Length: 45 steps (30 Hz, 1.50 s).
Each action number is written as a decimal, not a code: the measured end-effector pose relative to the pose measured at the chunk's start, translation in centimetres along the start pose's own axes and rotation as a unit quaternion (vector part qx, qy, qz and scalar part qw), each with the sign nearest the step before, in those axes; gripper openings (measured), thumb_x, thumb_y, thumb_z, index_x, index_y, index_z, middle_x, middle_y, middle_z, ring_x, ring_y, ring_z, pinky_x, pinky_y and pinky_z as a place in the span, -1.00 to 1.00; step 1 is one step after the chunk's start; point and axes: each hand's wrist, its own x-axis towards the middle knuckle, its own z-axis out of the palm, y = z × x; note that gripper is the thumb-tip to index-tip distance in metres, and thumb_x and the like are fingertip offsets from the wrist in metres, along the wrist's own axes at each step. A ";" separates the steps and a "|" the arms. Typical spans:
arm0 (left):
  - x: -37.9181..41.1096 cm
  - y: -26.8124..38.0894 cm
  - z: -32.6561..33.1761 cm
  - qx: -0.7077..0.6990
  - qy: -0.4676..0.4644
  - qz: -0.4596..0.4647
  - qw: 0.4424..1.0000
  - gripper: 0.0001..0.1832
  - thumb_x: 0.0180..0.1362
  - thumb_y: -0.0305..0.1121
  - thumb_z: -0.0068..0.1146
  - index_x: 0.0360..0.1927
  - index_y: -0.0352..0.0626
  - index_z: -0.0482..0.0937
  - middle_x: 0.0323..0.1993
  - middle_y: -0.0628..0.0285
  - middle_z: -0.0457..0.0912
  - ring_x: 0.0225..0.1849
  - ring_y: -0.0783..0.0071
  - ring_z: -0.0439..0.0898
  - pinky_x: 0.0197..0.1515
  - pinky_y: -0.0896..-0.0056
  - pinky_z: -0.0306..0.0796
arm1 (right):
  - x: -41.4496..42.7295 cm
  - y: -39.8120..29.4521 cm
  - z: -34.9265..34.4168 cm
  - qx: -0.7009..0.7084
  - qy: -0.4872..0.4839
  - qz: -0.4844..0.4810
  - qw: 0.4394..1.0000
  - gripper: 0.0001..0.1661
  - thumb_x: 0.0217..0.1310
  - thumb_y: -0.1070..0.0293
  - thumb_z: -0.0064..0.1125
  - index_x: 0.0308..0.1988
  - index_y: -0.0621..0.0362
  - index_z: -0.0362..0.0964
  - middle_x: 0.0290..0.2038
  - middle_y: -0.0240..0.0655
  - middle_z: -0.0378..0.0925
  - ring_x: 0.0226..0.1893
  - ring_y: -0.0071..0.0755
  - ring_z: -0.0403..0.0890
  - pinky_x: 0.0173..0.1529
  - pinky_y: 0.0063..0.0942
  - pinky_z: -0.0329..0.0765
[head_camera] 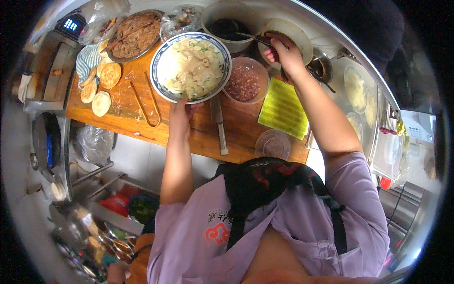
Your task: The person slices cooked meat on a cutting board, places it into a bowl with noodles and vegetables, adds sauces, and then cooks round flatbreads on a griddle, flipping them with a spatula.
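Note:
My left hand [182, 110] grips the near rim of a blue-and-white bowl [155, 67], raised over the wooden counter. Pale noodles or strips, cut green vegetable and a tan sauce [198, 67] fill the bowl. My right hand [285, 53] is closed around the dark handle of a metal utensil [248, 34], probably a spoon or ladle. Its far end reaches over a deep pot [228, 44] of dark liquid. Just right of the bowl is a clear plastic tub [244, 80] of reddish liquid with minced pieces. A large knife [221, 131] lies partly under the bowl.
Metal tongs [158, 119] and round flatbreads [110, 75] lie on the counter's left, near a tray of brown shredded food [136, 35] with chopsticks. A yellow cloth [283, 108] and a clear lid [273, 145] are at right. Part of another person [118, 271] shows at lower left.

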 end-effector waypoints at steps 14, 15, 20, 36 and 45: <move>0.7 0.0 2.1 -0.010 0.013 0.024 1.000 -0.64 0.21 -0.32 -0.21 0.03 -0.32 0.30 -0.21 0.07 0.54 -0.35 0.34 0.59 -0.28 0.44 0.47 | -7.9 -6.1 -2.4 0.015 -0.026 -0.047 0.998 -0.60 0.28 0.34 -0.15 0.06 0.27 0.30 -0.44 -0.31 0.47 -0.52 -0.61 0.39 -0.37 -0.71 0.38; 1.0 0.1 2.0 -0.008 0.012 0.025 1.000 -0.63 0.21 -0.33 -0.21 0.03 -0.32 0.30 -0.21 0.07 0.54 -0.35 0.34 0.59 -0.28 0.44 0.47 | -8.4 -6.6 -2.2 0.000 -0.029 -0.046 0.999 -0.61 0.28 0.34 -0.16 0.06 0.25 0.30 -0.44 -0.31 0.47 -0.51 -0.61 0.39 -0.37 -0.71 0.37; 1.4 0.7 2.4 -0.019 0.015 0.037 0.999 -0.64 0.22 -0.31 -0.19 0.03 -0.31 0.30 -0.22 0.08 0.55 -0.37 0.35 0.60 -0.31 0.46 0.46 | -11.7 -7.8 -2.1 -0.066 -0.039 -0.097 0.992 -0.67 0.24 0.38 -0.07 0.01 0.08 0.41 -0.35 -0.40 0.51 -0.45 -0.65 0.47 -0.35 -0.71 0.42; 1.3 1.3 3.7 -0.002 -0.018 0.032 0.999 -0.67 0.25 -0.27 -0.22 -0.02 -0.28 0.31 -0.27 0.12 0.60 -0.35 0.35 0.62 -0.29 0.48 0.42 | -13.7 -9.3 -0.3 -0.370 -0.123 -0.353 0.851 -0.58 0.01 0.44 0.13 -0.04 0.05 0.43 -0.33 -0.24 0.50 -0.33 -0.26 0.53 -0.19 -0.41 0.49; 1.6 0.4 3.2 -0.008 -0.038 0.027 0.999 -0.63 0.22 -0.25 -0.20 0.00 -0.29 0.31 -0.26 0.11 0.58 -0.33 0.34 0.60 -0.25 0.42 0.43 | -8.8 -8.5 -2.9 -0.331 -0.009 -0.344 0.879 -0.59 0.09 0.36 0.06 0.00 0.10 0.39 -0.16 -0.16 0.52 -0.28 -0.18 0.55 -0.16 -0.41 0.49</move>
